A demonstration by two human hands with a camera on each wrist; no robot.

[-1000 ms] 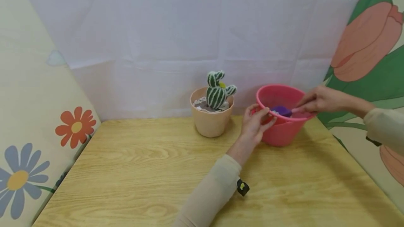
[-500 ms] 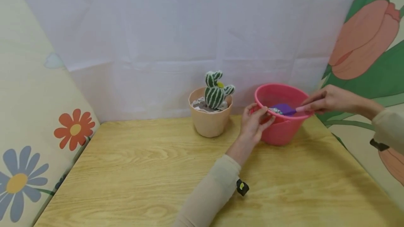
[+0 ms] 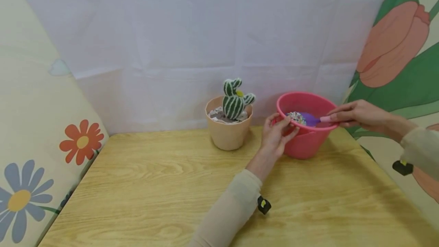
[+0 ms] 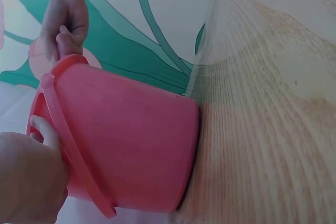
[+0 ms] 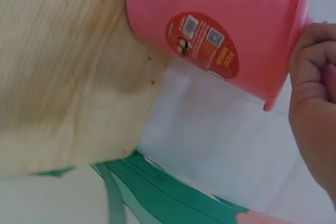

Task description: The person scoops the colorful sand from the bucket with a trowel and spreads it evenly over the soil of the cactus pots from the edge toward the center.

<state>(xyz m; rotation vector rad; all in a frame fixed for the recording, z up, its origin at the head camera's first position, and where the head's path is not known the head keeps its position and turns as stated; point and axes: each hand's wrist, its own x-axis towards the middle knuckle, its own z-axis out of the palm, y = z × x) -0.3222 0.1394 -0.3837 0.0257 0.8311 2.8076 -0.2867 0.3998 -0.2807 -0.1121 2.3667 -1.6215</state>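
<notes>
A pink bucket (image 3: pixel 305 146) stands upright on the table's far right part. My left hand (image 3: pixel 273 136) grips its near-left rim, fingers and thumb over the edge; the left wrist view shows this hand (image 4: pixel 31 174) beside the bucket's hanging handle (image 4: pixel 76 148). In my right hand (image 3: pixel 365 116) is the pink handle of a small shovel (image 3: pixel 310 120) with a purple blade. The blade lies just inside the bucket's mouth, carrying a heap of small multicoloured bits (image 3: pixel 296 117). In the right wrist view, my curled right hand (image 5: pixel 315 87) is at the rim; the blade is hidden there.
Left of the bucket stands a peach pot (image 3: pixel 229 134) with a knitted green cactus (image 3: pixel 234 106) and crumpled white-grey filling. A white cloth (image 3: pixel 185 48) hangs behind the wooden table (image 3: pixel 147 186). Specks lie on the table near the bucket in the right wrist view.
The shovel has come up and turned inside the bucket, so its heap of coloured bits now shows. My right hand shifted slightly right with it. My left hand keeps its grip on the rim.
</notes>
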